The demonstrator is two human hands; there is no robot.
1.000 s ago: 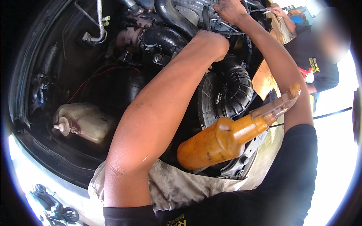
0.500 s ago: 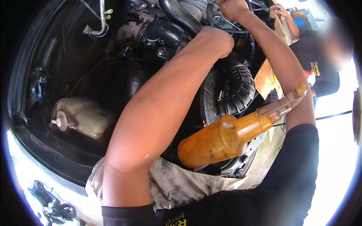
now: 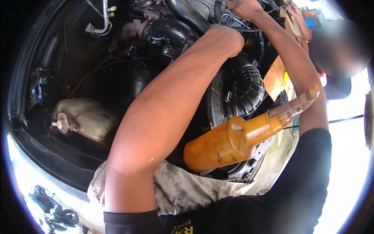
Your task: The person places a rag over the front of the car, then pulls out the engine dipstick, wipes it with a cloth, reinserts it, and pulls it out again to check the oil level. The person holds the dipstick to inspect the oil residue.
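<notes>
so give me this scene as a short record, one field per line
setting: open engine bay
left hand: bent down among engine parts, fingers hidden
right hand: at engine parts near the picture's top, grip unclear
bottle: orange, clear top, right of the left forearm
hose: black, ribbed, above the bottle in view
tank: off-white, left of the left forearm
cloth: stained, near edge
co-worker: upper right

Off to my lower left, a dark motorcycle (image 3: 50, 208) stands on ground that strong light washes nearly white. The same white glare (image 3: 348, 156) floods the space on my right, where a dark object (image 3: 367, 121) shows at the rim; farther up, something blue (image 3: 311, 20) sits before a pale backdrop (image 3: 331, 8).
</notes>
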